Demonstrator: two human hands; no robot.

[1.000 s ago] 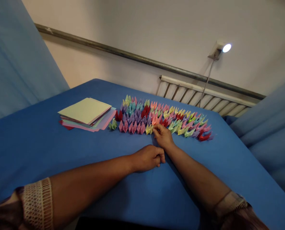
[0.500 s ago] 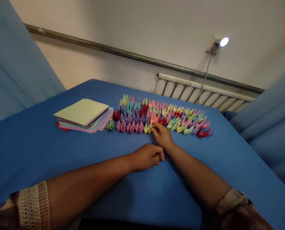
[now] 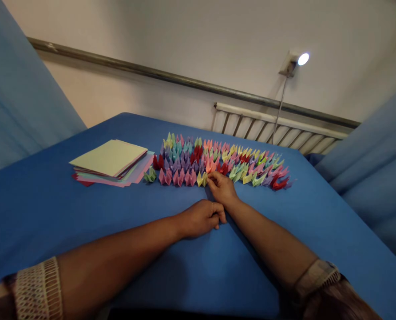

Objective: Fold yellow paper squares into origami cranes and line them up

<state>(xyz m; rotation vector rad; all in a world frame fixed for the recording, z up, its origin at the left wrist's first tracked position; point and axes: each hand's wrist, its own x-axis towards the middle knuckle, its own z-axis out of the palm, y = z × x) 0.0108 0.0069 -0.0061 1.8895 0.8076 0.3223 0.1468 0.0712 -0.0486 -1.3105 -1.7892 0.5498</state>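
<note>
Rows of folded paper cranes (image 3: 180,178) in many colours stand on the blue cloth. My right hand (image 3: 223,189) reaches to the front row, its thumb and fingers pinched at the right side of a yellow paper crane (image 3: 201,179). Part of that crane is hidden behind the fingertips. Close below, my left hand (image 3: 202,218) rests on the cloth, fingers curled in and nothing visible in them. A lone green crane (image 3: 150,175) stands at the left end of the front row.
A stack of coloured paper squares (image 3: 111,158) lies left of the cranes. Blue cloth (image 3: 58,200) covers the table. Behind it are a radiator (image 3: 247,122), a wall pipe (image 3: 151,75) and a socket with a glowing light (image 3: 303,59). Blue curtains (image 3: 14,98) hang at both sides.
The whole view has shifted slightly, so things appear a little further left. Both hands keep nearly the same pose, the right still at the yellow crane.
</note>
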